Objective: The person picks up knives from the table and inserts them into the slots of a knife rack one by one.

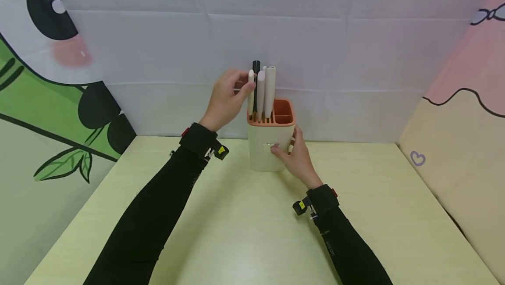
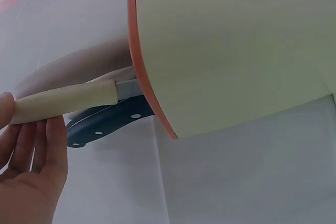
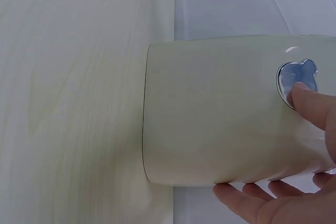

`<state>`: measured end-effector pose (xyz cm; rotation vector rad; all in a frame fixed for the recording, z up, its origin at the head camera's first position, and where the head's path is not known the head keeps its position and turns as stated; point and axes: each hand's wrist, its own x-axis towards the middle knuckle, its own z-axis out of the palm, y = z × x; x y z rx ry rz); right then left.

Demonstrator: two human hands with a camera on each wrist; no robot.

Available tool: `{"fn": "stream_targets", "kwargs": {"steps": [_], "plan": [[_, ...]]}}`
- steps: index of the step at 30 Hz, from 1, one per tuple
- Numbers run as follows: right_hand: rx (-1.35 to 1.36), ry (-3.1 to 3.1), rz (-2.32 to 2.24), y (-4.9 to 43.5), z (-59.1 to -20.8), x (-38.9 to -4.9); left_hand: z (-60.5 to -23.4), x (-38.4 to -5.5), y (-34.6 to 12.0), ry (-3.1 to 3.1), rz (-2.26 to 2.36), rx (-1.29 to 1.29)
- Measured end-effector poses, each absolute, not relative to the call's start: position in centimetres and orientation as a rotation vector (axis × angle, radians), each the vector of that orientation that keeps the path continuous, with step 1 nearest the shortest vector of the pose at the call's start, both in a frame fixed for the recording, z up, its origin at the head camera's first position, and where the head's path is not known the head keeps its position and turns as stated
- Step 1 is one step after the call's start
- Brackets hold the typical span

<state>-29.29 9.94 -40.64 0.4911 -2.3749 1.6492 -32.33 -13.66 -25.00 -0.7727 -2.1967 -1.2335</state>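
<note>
A cream knife holder (image 1: 262,151) with an orange top stands upright on the table, several knife handles rising from its slots. At its left side my left hand (image 1: 225,98) pinches the leftmost white-handled knife (image 2: 63,103) by the handle's end. In the left wrist view a short stretch of its blade shows between handle and orange rim, the rest hidden inside. Just beside it stands a knife with a dark riveted handle (image 2: 113,123). My right hand (image 1: 297,160) grips the holder's right side, thumb (image 3: 307,100) on the shiny badge and fingers along the edge.
More white handles (image 1: 270,92) stand to the right in the slots. Beside them the holder has open orange compartments (image 1: 283,108). A pale wood table (image 1: 244,232) lies below, with a printed cloth backdrop (image 1: 355,57) close behind the holder.
</note>
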Motion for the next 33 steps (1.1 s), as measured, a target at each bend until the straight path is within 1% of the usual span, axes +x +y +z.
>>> {"fn": "stream_targets", "kwargs": {"steps": [33], "plan": [[0.486, -2.410, 1.643, 10.1, -40.6, -29.3, -27.1, -33.1, -14.5, -2.289, -1.258, -0.739]]}}
